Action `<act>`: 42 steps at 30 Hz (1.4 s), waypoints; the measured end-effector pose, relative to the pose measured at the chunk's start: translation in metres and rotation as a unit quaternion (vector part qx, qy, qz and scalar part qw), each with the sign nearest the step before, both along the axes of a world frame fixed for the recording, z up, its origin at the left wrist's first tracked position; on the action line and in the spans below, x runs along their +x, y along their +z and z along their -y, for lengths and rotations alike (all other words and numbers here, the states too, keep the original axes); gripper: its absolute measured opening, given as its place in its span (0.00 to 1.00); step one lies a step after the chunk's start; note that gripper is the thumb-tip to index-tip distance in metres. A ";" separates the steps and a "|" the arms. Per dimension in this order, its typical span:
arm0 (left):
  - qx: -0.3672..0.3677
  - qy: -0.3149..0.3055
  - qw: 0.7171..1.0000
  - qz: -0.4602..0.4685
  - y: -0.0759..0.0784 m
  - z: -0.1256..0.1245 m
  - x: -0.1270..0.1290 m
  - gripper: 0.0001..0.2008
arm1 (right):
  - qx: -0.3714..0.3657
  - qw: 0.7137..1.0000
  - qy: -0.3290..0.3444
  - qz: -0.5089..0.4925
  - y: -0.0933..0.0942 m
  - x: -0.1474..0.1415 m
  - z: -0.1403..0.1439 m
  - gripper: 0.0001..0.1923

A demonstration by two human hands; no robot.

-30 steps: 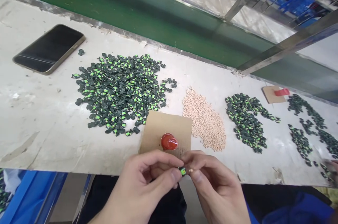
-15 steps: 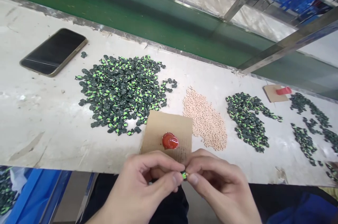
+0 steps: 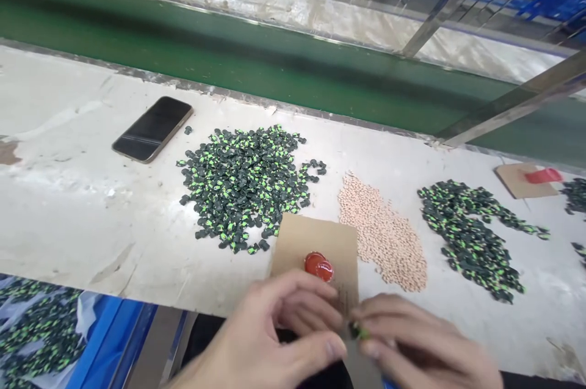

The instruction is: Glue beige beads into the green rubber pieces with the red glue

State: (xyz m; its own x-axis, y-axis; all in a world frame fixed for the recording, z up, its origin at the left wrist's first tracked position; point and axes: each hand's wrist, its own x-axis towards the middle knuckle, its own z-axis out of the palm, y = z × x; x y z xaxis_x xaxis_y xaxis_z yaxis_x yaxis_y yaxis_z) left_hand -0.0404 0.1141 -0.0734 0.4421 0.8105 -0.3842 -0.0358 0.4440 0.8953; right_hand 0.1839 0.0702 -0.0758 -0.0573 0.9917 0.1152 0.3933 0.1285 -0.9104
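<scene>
Between the thumb and fingertips of my right hand (image 3: 425, 340) is a small black and green piece (image 3: 357, 330), blurred by motion. My left hand (image 3: 279, 328) is just left of it, thumb and fingers apart, holding nothing that I can see. Behind my hands lies a square of brown cardboard (image 3: 293, 239) bearing a glossy round red blob (image 3: 319, 266). A large heap of similar black and green pieces (image 3: 247, 181) sits to the left of the cardboard. Tiny pale pink beads (image 3: 382, 230) are spread on its right side.
A phone (image 3: 153, 128) rests at the back left. Farther right are another heap of black and green pieces (image 3: 471, 236) and a second cardboard with a red cylinder (image 3: 543, 176). A blue bin (image 3: 107, 337) of pieces stands below the table edge. A metal post (image 3: 517, 99) rises behind.
My hands have drawn apart. The left has let go of the small piece and opened, while the right keeps it. The whole view has shifted, with things appearing lower and farther right.
</scene>
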 end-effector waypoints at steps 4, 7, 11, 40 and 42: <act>0.492 0.005 0.827 -0.273 -0.020 -0.036 -0.030 0.14 | 0.058 0.914 -0.300 0.266 -0.023 0.064 -0.005 0.07; 0.604 -0.067 0.698 -0.379 -0.030 -0.058 -0.040 0.14 | 0.071 0.847 -0.367 0.378 -0.038 0.116 -0.007 0.06; 0.620 -0.090 0.674 -0.392 -0.030 -0.065 -0.035 0.14 | 0.066 0.835 -0.343 0.426 -0.045 0.142 -0.011 0.05; 0.686 -0.282 0.565 -0.361 -0.017 -0.139 0.007 0.06 | 0.188 0.866 0.085 0.455 -0.048 -0.004 -0.045 0.17; 0.678 -0.303 0.561 -0.365 -0.019 -0.144 0.012 0.05 | 0.182 0.868 0.088 0.454 -0.047 -0.004 -0.045 0.17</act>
